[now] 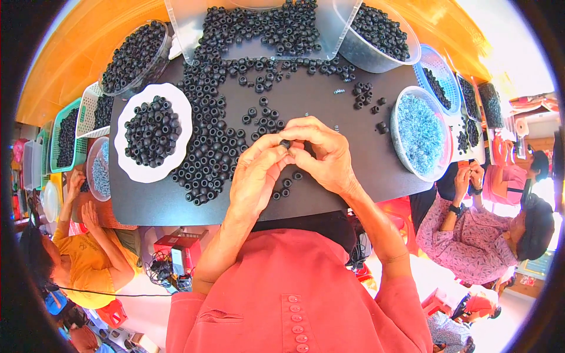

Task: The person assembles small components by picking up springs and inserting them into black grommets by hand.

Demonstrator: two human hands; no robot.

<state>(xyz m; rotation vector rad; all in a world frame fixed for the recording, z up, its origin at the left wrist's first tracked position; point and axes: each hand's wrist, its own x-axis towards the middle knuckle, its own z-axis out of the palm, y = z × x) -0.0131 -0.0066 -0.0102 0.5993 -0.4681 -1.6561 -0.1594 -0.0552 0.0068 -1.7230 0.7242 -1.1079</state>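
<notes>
Above the near part of the dark table, my left hand (254, 173) and my right hand (325, 156) meet at their fingertips. Both are closed in a pinch around a small black round part (285, 143). Fingers cover much of it, so any smaller piece there is hidden. Loose black round parts with holes (209, 147) lie in a broad heap left of my hands, and a few more (282, 192) sit just below them. Small coil springs (339, 91) lie on the tabletop beyond my right hand.
A white scalloped plate (122, 144) of black parts stands left. A clear bin (259, 52) lies at the far side, spilling parts. Right stands a tub (399, 141) of pale bluish small pieces. More tubs and baskets line the sides. Co-workers (97, 259) sit left and right.
</notes>
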